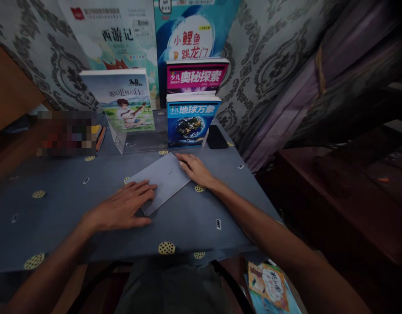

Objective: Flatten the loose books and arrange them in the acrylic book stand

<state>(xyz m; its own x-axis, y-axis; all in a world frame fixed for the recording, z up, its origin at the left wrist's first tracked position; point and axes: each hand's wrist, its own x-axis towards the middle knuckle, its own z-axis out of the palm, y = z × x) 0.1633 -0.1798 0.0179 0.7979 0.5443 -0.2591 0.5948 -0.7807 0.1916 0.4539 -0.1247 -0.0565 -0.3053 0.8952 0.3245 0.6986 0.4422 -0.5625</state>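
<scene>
A thin grey booklet (166, 185) is laid flat and aslant on the cloth-covered bench (233, 187). Its left part is covered by the fingers of the left hand (124, 207), which are slightly spread, with the thumb apart on the cloth. Its far right corner is touched by the fingers of the right hand (196, 170), held close together; whether the edge is pinched cannot be told.

Beyond the booklet, a guitar-player book (125, 104) and a blue globe book (192, 124) are propped upright on a clear stand (138, 141); a magenta book (196, 77) is seen behind the globe one. Farther beyond the booklet, two large picture books (119, 48) are stood against the patterned wall. To its far right, a black phone (218, 137) is laid flat. Well below the booklet's level, past the bench's near edge, a colourful book (269, 288) is partly hidden.
</scene>
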